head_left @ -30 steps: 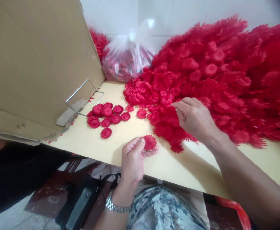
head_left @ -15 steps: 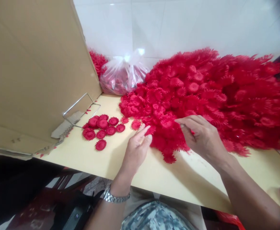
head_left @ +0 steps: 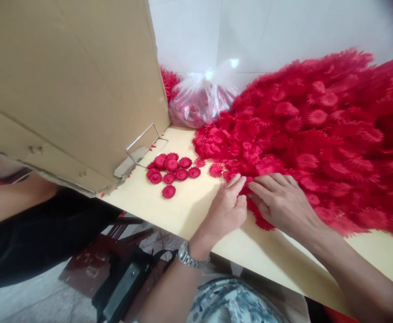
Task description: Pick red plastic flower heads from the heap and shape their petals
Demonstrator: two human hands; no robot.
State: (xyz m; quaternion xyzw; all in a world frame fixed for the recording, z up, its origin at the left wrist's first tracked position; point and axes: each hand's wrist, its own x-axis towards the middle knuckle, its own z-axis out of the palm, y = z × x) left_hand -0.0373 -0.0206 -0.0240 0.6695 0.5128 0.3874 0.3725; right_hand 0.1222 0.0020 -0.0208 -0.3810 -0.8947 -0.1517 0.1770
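My left hand [head_left: 229, 204], with a metal watch on its wrist, has its fingers closed at the near edge of a large pile of red flower-like discs [head_left: 284, 130]. What it pinches is hidden, though red pieces lie right at its fingertips. My right hand [head_left: 280, 197] is beside it, palm down, its fingers bent together over the red pieces; anything in them is out of sight. To the left, several darker red round pieces with toothed edges [head_left: 171, 165] lie in a small group on the pale yellow tabletop [head_left: 186, 206].
A tall cardboard sheet [head_left: 72, 89] stands on the left, with a bent wire stand [head_left: 142, 137] at its foot. A clear plastic bag [head_left: 201, 103] of red pieces sits against the wall. Another person's arm [head_left: 18, 197] shows at far left.
The view has swung left, so everything appears farther right. My right hand has come in close to my left hand, and their fingertips now nearly meet.
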